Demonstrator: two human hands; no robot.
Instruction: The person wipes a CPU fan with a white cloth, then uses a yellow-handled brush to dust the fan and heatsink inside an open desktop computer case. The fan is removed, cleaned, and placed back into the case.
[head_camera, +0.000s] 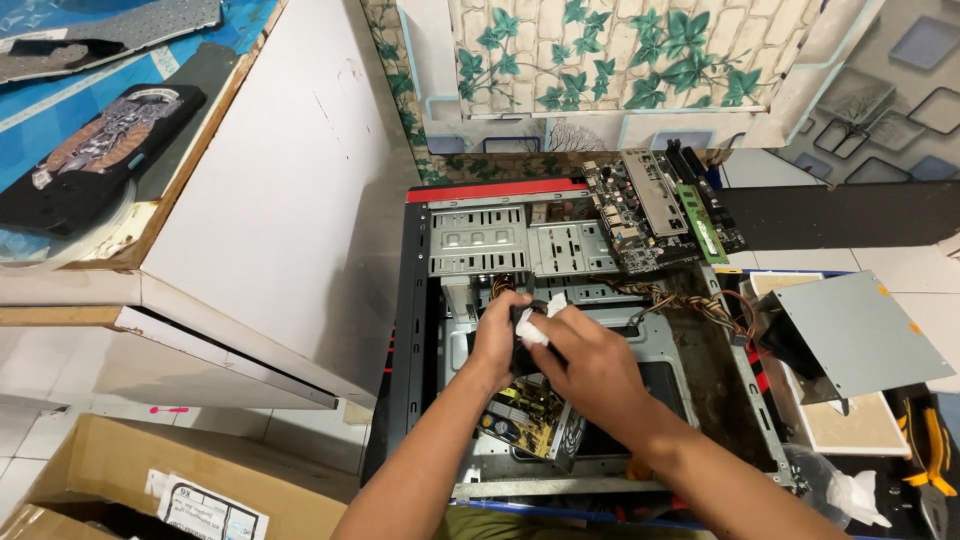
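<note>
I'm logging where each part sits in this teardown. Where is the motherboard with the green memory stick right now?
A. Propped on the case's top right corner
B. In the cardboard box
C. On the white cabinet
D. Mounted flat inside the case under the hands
A: the motherboard lies tilted across the top right corner of the open case, beyond both hands.

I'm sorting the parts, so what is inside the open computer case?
Inside the computer case: metal drive bays, loose wires and a bare circuit board. Both hands press a white cloth on something dark, hiding it.

Matt grey sheet-metal computer case (440, 300), soft white cloth (535, 328), brown cardboard box (120, 465), smooth white wooden cabinet (290, 200).
</note>
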